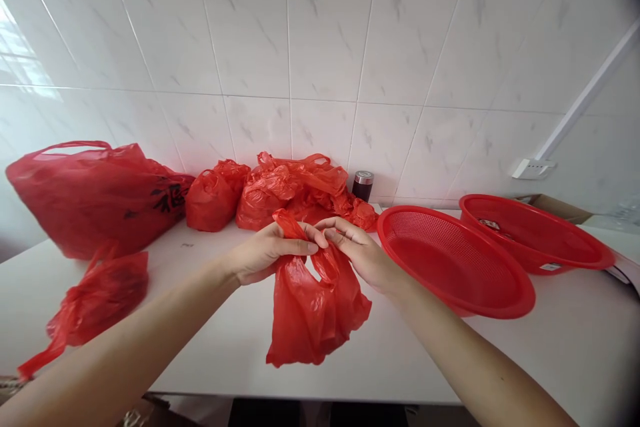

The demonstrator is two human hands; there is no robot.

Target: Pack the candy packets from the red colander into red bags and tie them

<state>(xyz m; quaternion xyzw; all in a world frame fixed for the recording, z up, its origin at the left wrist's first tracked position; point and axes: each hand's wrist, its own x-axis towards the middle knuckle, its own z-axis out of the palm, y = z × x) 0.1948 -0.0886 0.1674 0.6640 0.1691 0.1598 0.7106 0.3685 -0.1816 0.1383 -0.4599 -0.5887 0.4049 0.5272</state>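
Note:
A thin red plastic bag (317, 320) hangs by its handles between my two hands above the white table (215, 353). My left hand (275, 250) is closed on one handle, thumb lying over the plastic and a piece of the handle sticking up above the fingers. The fingers of my right hand (357, 247) pinch the other handle, and the fingertips of both hands almost meet. Below them the bag hangs limp and wrinkled, with a gap between the handles. Whether anything lies inside it I cannot tell.
Behind my hands, red bags (295, 183) lie heaped against the tiled wall near a dark jar (363, 185). A large red bag (95, 193) and a smaller tied bag (103, 293) are at left. A red colander (460, 267) and red basin (540, 233) stand at right.

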